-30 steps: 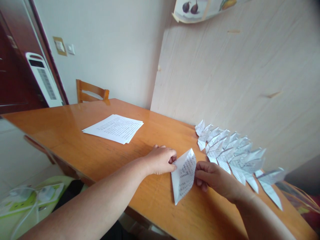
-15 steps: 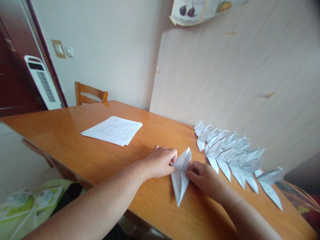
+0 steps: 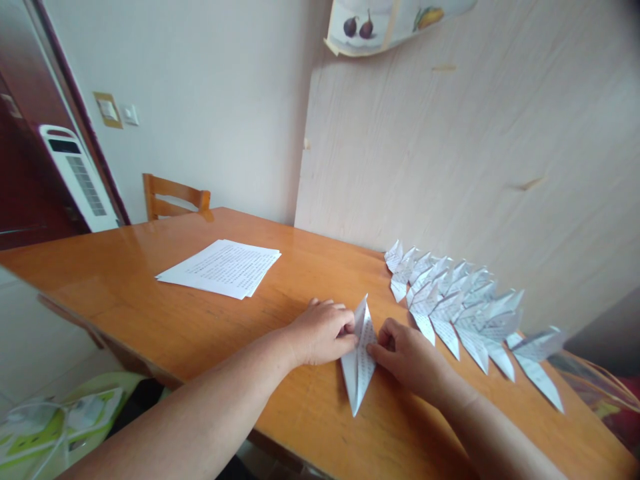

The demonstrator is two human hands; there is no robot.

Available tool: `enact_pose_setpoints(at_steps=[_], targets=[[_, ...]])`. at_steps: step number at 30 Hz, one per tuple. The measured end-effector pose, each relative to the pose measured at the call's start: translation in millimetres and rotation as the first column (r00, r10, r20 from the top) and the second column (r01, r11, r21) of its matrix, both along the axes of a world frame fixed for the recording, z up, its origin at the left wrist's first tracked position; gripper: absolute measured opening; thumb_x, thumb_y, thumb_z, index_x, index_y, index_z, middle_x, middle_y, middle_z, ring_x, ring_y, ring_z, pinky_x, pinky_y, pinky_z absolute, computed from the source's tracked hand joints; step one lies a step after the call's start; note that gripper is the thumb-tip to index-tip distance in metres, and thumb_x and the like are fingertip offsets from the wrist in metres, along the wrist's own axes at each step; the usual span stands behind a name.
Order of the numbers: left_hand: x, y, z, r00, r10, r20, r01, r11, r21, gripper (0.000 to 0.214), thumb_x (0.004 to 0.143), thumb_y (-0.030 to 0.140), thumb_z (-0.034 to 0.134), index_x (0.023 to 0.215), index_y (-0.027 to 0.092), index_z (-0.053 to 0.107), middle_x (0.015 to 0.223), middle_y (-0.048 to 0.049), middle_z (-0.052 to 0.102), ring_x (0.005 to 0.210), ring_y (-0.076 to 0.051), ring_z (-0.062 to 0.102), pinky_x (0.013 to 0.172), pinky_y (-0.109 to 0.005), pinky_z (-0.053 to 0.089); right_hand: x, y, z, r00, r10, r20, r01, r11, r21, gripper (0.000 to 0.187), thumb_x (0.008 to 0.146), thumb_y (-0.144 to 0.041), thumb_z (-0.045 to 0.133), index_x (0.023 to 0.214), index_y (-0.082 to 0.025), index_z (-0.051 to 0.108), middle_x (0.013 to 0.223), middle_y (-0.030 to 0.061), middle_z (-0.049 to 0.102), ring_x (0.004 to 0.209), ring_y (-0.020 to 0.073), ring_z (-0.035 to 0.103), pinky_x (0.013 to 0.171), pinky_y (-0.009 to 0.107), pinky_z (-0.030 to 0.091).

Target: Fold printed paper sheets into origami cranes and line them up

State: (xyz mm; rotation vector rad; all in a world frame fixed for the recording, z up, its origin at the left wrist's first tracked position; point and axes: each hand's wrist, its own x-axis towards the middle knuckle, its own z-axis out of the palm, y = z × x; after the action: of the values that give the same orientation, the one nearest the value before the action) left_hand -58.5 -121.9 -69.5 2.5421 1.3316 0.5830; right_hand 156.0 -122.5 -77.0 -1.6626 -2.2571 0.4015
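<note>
A folded paper piece [image 3: 361, 373], long and pointed at both ends with print on it, lies on the wooden table between my hands. My left hand [image 3: 327, 331] is closed, its thumb and curled fingers gripping the left edge of the paper. From the other side my right hand [image 3: 403, 350] pinches the paper's right edge between thumb and forefinger. A crease runs down its middle toward the near tip. To the right stand rows of similar folded paper pieces [image 3: 450, 303], overlapping one another.
A stack of printed sheets [image 3: 220, 268] lies on the far left part of the wooden table [image 3: 300, 273]. Behind the table are a chair [image 3: 175, 197] and a pale board [image 3: 425, 153] along the right wall. A power strip [image 3: 95, 417] sits low at the left.
The paper's far tip has come to a narrower point, its sides pressed inward by both hands. The whole view has shifted slightly.
</note>
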Motion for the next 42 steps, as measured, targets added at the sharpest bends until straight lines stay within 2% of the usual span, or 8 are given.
enact_pose_setpoints(at_steps=[4,12,15,20,33,38,40,42], targets=[[0.9,-0.9,-0.5,1.0,-0.001,0.004,0.001,1.0,0.003,0.037,0.078,0.057,0.07,0.087,0.023,0.059,0.092,-0.0006,0.064,0.091,-0.023,0.057,0.077,-0.034,0.035,0.0,0.0,-1.6,0.999,-0.007,-0.043,0.007,1.0,-0.004,0.016,0.078,-0.032,0.062,0.071,-0.023,0.052,0.062,-0.0014,0.06,0.057,0.0148,0.05,0.053,0.027,0.027],[0.6,-0.5,0.3,0.999,0.013,-0.041,-0.014,1.0,-0.014,0.041,0.071,0.055,0.078,0.09,0.024,0.06,0.096,-0.0003,0.064,0.096,-0.024,0.057,0.078,-0.034,0.033,4.3,6.2,-1.5,0.968,-0.005,-0.251,-0.003,0.999,-0.034,0.016,0.079,-0.033,0.062,0.071,-0.022,0.054,0.063,-0.0022,0.057,0.058,0.0143,0.049,0.053,0.027,0.032],[0.5,-0.5,0.3,0.999,0.012,-0.032,-0.012,1.0,-0.015,0.041,0.07,0.053,0.079,0.09,0.024,0.059,0.097,0.0003,0.064,0.095,-0.024,0.057,0.078,-0.034,0.033,2.3,8.1,-1.5,0.934,-0.023,-0.357,0.012,0.999,-0.034,0.015,0.084,-0.035,0.056,0.086,-0.021,0.057,0.067,-0.0022,0.059,0.06,0.0149,0.053,0.054,0.027,0.037],[-0.3,-0.9,3.5,0.999,0.01,-0.037,-0.011,1.0,-0.029,0.039,0.07,0.051,0.079,0.089,0.024,0.06,0.095,0.0006,0.063,0.095,-0.023,0.056,0.079,-0.034,0.032,-5.9,10.2,-5.6,0.87,-0.006,-0.493,-0.027,0.998,-0.06,0.045,0.083,-0.034,0.056,0.124,-0.015,0.051,0.071,-0.0034,0.061,0.061,0.0144,0.057,0.055,0.026,0.041],[-6.1,-5.9,11.6,0.997,-0.06,-0.052,0.059,0.998,-0.024,0.024,0.072,0.03,0.071,0.094,0.027,0.062,0.095,0.0017,0.065,0.099,-0.023,0.053,0.087,-0.036,0.031,-7.5,-1.4,-3.0,0.81,-0.147,-0.568,-0.011,0.964,-0.265,0.086,0.074,-0.021,0.058,0.152,-0.014,0.025,0.056,-0.0093,0.054,0.05,0.0151,0.055,0.046,0.024,0.038],[-4.8,-8.0,12.3,0.996,-0.08,-0.043,0.079,0.997,-0.013,0.022,0.073,0.028,0.068,0.095,0.026,0.063,0.096,0.0013,0.066,0.101,-0.023,0.053,0.087,-0.037,0.031,1.3,5.9,-6.6,0.839,-0.062,-0.541,0.073,0.997,-0.001,0.086,0.075,-0.032,0.067,0.153,-0.019,0.031,0.102,0.005,0.064,0.081,0.0186,0.063,0.072,0.032,0.05],[-4.5,-8.5,12.1,0.995,-0.09,-0.041,0.09,0.996,-0.009,0.022,0.073,0.026,0.067,0.095,0.026,0.063,0.096,0.0014,0.067,0.101,-0.023,0.053,0.087,-0.037,0.031,4.5,8.7,-7.2,0.871,0.008,-0.491,0.054,0.992,0.112,0.069,0.08,-0.036,0.064,0.145,-0.024,0.045,0.117,0.0078,0.06,0.098,0.0214,0.062,0.082,0.035,0.05],[-4.3,-8.8,11.7,0.995,-0.095,-0.037,0.095,0.995,0.003,0.022,0.074,0.025,0.066,0.096,0.026,0.064,0.097,0.0016,0.067,0.101,-0.023,0.054,0.087,-0.037,0.03,6.4,9.7,-5.6,0.904,0.055,-0.424,0.014,0.987,0.157,0.049,0.085,-0.038,0.06,0.131,-0.023,0.059,0.116,0.0079,0.061,0.106,0.0225,0.06,0.084,0.034,0.048]])
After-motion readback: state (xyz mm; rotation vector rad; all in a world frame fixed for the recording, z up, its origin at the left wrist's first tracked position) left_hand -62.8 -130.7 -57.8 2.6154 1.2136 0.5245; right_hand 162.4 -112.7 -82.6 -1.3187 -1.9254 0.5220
